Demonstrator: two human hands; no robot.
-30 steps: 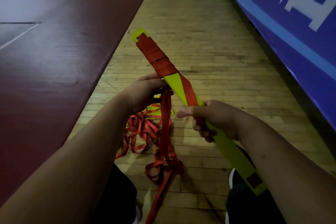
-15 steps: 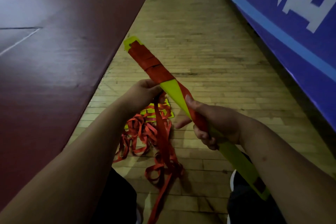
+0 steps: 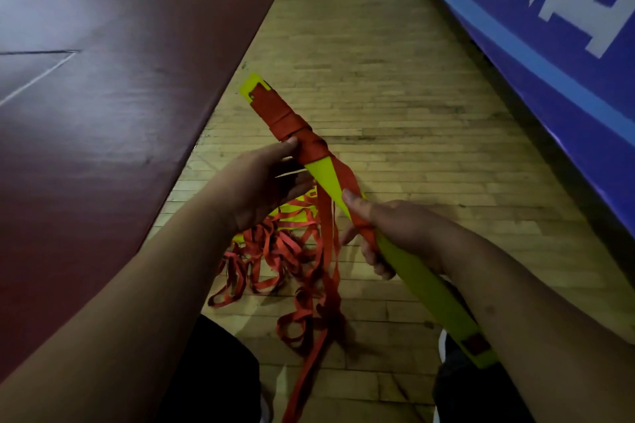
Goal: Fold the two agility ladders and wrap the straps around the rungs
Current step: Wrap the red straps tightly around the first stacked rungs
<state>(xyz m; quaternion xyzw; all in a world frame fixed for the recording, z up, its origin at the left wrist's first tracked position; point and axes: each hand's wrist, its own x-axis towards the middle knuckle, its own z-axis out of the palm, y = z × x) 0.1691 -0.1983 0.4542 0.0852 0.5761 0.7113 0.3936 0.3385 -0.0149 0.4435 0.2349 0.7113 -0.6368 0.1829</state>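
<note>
I hold a stacked bundle of yellow-green ladder rungs (image 3: 426, 282) slanting from upper left to lower right above the floor. A red strap (image 3: 292, 124) is wound several times around its upper part, and one turn crosses down to my right hand (image 3: 398, 233). That hand grips the bundle's middle, thumb pinning the strap against the rungs. My left hand (image 3: 261, 185) is beside the wrapped part with fingers stretched out, thumb touching the red winding. Loose strap (image 3: 326, 244) hangs down from the bundle. The other ladder (image 3: 271, 244) lies tangled on the floor below my left hand.
A dark red mat (image 3: 103, 96) covers the floor on the left. A blue banner (image 3: 549, 45) with white letters runs along the right. Wooden floor (image 3: 395, 96) stretches ahead between them. My dark trouser legs (image 3: 220, 371) and a shoe are at the bottom.
The bundle's far end has swung slightly. My left hand has let go of the hanging strap, moved up to the wrapped part and spread its fingers. My right thumb now presses the strap.
</note>
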